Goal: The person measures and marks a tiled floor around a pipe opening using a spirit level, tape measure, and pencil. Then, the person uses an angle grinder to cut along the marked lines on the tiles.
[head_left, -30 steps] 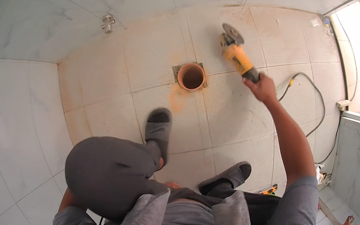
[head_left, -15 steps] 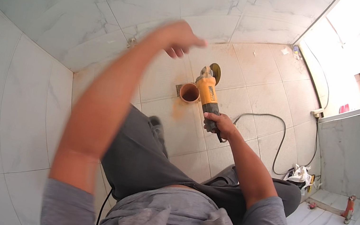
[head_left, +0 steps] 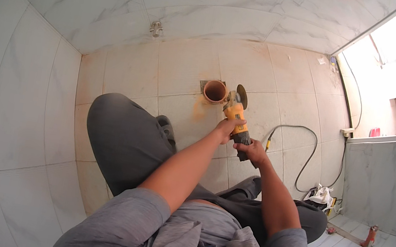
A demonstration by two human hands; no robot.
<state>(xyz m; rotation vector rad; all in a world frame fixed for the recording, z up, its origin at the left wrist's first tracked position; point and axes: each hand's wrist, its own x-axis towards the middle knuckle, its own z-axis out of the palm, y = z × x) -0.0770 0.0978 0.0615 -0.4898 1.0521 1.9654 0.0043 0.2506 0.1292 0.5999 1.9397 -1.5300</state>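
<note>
A yellow and black angle grinder (head_left: pixel 235 113) is held between my two hands, its thin cutting disc (head_left: pixel 242 97) at the far end. My left hand (head_left: pixel 227 129) is closed around the yellow body near the middle. Behind it, my right hand (head_left: pixel 252 152) grips the black rear handle. An open reddish-brown pipe end (head_left: pixel 215 91) stands up from the tiled floor, just left of the grinder head. Apart from the pipe, the disc sits on the head's right side. Whether it is spinning I cannot tell.
A dark power cord (head_left: pixel 308 129) loops across the floor on the right. White plastic bag (head_left: pixel 321 196) lies near the low tiled wall (head_left: pixel 384 177). An orange-red pipe fitting (head_left: pixel 369 239) stands at the lower right. A metal wall valve (head_left: pixel 156 29) sticks out at the back left.
My left hand has come down from above the pipe and taken hold of the grinder's body. The grinder has shifted slightly right and nearer to me, still in my right hand.
</note>
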